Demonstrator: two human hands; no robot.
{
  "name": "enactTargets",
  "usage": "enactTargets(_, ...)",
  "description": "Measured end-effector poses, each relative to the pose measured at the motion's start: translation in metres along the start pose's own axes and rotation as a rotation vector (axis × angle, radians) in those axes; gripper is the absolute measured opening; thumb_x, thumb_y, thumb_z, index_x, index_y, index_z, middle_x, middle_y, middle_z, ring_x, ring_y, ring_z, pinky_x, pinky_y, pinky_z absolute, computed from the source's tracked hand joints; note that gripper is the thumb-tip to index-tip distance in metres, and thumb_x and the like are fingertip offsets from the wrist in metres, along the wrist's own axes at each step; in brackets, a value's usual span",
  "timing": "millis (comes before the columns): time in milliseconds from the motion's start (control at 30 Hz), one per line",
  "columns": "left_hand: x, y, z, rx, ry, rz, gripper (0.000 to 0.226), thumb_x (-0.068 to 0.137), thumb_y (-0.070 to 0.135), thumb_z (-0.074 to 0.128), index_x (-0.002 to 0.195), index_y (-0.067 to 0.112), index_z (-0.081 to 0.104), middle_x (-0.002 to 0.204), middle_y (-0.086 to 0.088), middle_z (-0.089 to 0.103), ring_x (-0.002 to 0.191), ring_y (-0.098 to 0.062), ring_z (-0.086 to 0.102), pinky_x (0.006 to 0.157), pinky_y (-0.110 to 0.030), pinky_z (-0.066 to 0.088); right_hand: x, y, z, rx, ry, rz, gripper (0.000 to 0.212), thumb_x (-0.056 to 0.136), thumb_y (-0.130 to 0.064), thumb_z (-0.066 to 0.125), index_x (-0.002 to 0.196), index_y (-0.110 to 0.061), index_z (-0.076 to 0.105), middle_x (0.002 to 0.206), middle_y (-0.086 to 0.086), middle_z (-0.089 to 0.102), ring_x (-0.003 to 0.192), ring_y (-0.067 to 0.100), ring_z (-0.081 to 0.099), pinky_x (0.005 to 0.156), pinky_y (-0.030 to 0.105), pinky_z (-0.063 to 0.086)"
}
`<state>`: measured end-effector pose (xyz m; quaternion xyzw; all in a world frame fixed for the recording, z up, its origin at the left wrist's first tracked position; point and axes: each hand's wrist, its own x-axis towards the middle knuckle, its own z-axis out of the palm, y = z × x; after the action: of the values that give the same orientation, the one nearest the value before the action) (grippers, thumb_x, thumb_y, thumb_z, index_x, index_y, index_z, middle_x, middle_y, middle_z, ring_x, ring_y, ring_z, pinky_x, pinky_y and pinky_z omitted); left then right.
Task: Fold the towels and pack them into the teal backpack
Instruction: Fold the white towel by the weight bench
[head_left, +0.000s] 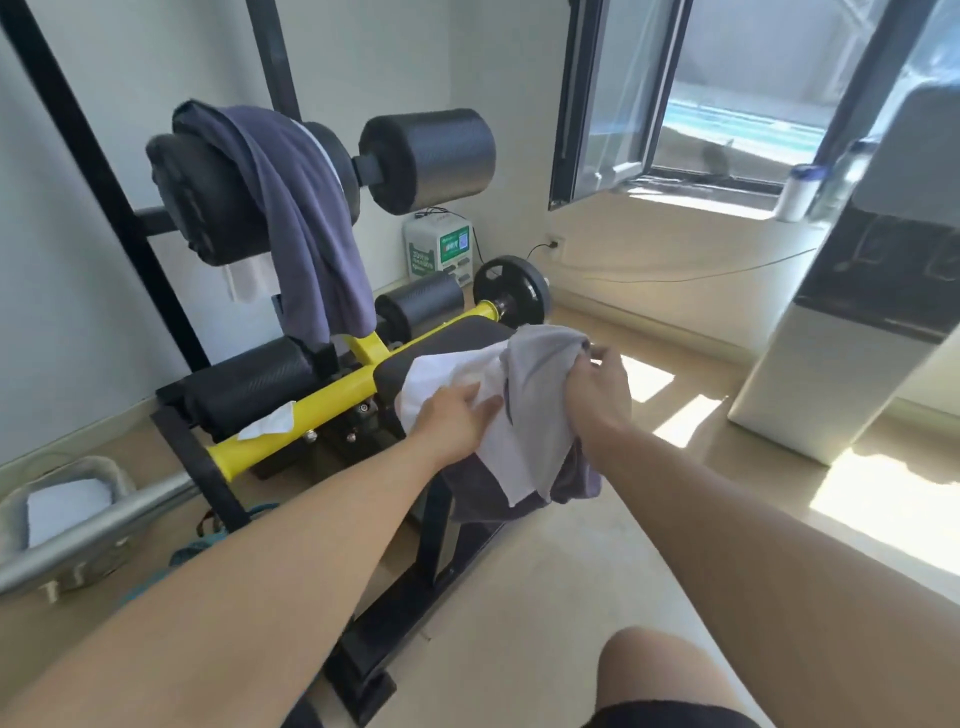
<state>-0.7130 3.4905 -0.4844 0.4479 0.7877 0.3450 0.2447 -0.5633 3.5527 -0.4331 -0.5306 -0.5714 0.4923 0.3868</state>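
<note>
A light grey towel (530, 415) lies on the black padded seat (467, 332) of a yellow-framed gym machine, over a darker towel (478, 499) that hangs off the seat's near edge. My right hand (597, 389) grips the grey towel's bunched upper part. Pressed flat on the towel's pale left side is my left hand (452, 421). A dark blue towel (306, 218) drapes over the upper foam roller. Teal fabric (208, 545), possibly the backpack, shows on the floor under my left arm, mostly hidden.
A grey basket (67, 499) with a white towel sits at the far left behind a silver bar (104, 525). A weight plate (511, 291), a white charging box (436, 249) and an open window (613, 104) stand beyond. A water dispenser (852, 291) is at the right.
</note>
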Motion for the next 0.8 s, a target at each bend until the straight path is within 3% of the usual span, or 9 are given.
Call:
enactTargets(67,0.000,-0.001,0.002,-0.130,0.082,-0.054,0.039,0.105,0.043,0.049,0.131,0.021,0.066,0.121,0.005,0.064,0.118,-0.026,0.058,0.091,-0.031,0.044,-0.003,0.010,0.007,-0.075,-0.045,-0.043,0.029,0.104,-0.039,0.038,0.128,-0.026,0.049,0.110,0.002,0.058,0.101,0.023,0.058,0.084,0.039,0.046)
enactTargets(167,0.004,-0.006,0.004,-0.471,0.223,-0.159,0.035,0.104,0.042,0.051,0.122,0.020,0.072,0.111,0.002,0.067,0.098,-0.016,0.059,0.075,-0.027,0.046,-0.002,0.021,0.026,-0.199,-0.055,-0.187,0.039,0.098,-0.049,0.047,0.134,-0.036,0.047,0.120,-0.004,0.050,0.118,0.024,0.050,0.093,0.041,0.043)
enactTargets(267,0.009,-0.014,-0.004,-0.933,0.325,-0.315,0.031,0.103,0.042,0.053,0.118,0.020,0.069,0.112,-0.006,0.072,0.102,-0.023,0.067,0.082,-0.035,0.056,0.002,0.028,0.045,-0.283,-0.034,-0.274,0.053,0.092,-0.051,0.057,0.141,-0.040,0.038,0.144,-0.006,0.042,0.142,0.023,0.031,0.115,0.047,0.031)
enactTargets(333,0.008,-0.019,-0.012,-1.209,0.329,-0.395,0.025,0.104,0.036,0.054,0.115,0.017,0.067,0.102,-0.009,0.074,0.092,-0.025,0.071,0.075,-0.037,0.057,0.001,0.035,0.054,-0.269,-0.007,-0.284,0.066,0.090,-0.052,0.060,0.147,-0.042,0.030,0.159,-0.011,0.028,0.149,0.018,0.018,0.121,0.048,0.023)
enactTargets(400,0.007,-0.023,-0.015,-1.356,0.296,-0.418,0.026,0.104,0.034,0.055,0.114,0.013,0.067,0.096,-0.011,0.076,0.087,-0.027,0.072,0.073,-0.038,0.058,0.001,0.046,0.061,-0.259,0.035,-0.284,0.075,0.088,-0.056,0.061,0.151,-0.044,0.022,0.162,-0.013,0.023,0.151,0.018,0.016,0.121,0.050,0.027)
enactTargets(533,0.013,-0.034,-0.020,-1.480,0.252,-0.393,0.031,0.103,0.033,0.057,0.120,0.011,0.069,0.102,-0.015,0.078,0.088,-0.032,0.076,0.070,-0.042,0.061,0.005,0.058,0.065,-0.237,-0.011,-0.328,0.092,0.081,-0.062,0.065,0.153,-0.054,0.008,0.166,-0.014,0.019,0.154,0.017,0.021,0.118,0.052,0.034)
enactTargets(633,0.021,-0.034,-0.028,-1.535,0.275,-0.333,0.035,0.101,0.031,0.061,0.127,0.008,0.067,0.096,-0.013,0.078,0.073,-0.026,0.077,0.057,-0.037,0.060,0.021,0.051,0.070,-0.113,-0.090,-0.359,0.101,0.080,-0.056,0.075,0.156,-0.050,0.008,0.163,-0.018,0.021,0.149,0.005,0.025,0.114,0.036,0.037)
enactTargets(733,0.024,-0.037,-0.031,-1.463,0.226,-0.242,0.057,0.095,0.060,0.056,0.130,0.016,0.066,0.108,-0.010,0.078,0.091,-0.025,0.078,0.068,-0.036,0.061,0.036,0.048,0.078,-0.206,-0.131,-0.464,0.103,0.084,-0.047,0.079,0.156,-0.050,0.007,0.165,-0.021,0.014,0.149,0.000,0.021,0.107,0.024,0.031)
enactTargets(800,0.024,-0.039,-0.028,-1.239,0.237,-0.190,0.075,0.072,0.072,0.074,0.128,0.022,0.067,0.114,-0.007,0.077,0.103,-0.027,0.075,0.081,-0.041,0.060,0.044,0.047,0.078,-0.270,-0.085,-0.521,0.090,0.092,-0.040,0.072,0.156,-0.052,0.011,0.166,-0.022,0.007,0.152,0.004,0.015,0.111,0.028,0.031)
